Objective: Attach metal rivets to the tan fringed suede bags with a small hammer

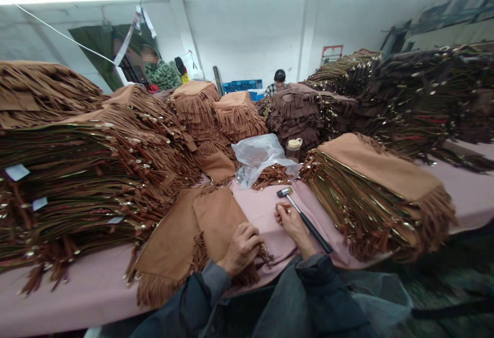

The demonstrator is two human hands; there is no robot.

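My left hand (241,249) is closed, fingers bent over the right edge of a tan suede-like bag panel with fringe (222,214). This panel partly overlaps another tan fringed panel (170,240) lying to its left. Over the pink cloth my right hand (291,223) is closed in a pinch, on something too small to make out. Close beside it lies a mallet (309,222) with a black grip, its head (284,192) just beyond my fingers and its handle slanting toward me.
Tall stacks of tan fringed pieces (96,173) stand left, another stack (370,189) right, dark brown ones (297,111) behind. A clear plastic bag (262,155), small brown straps (272,175) and a lidded jar (294,150) sit mid-table. Two people are in the background.
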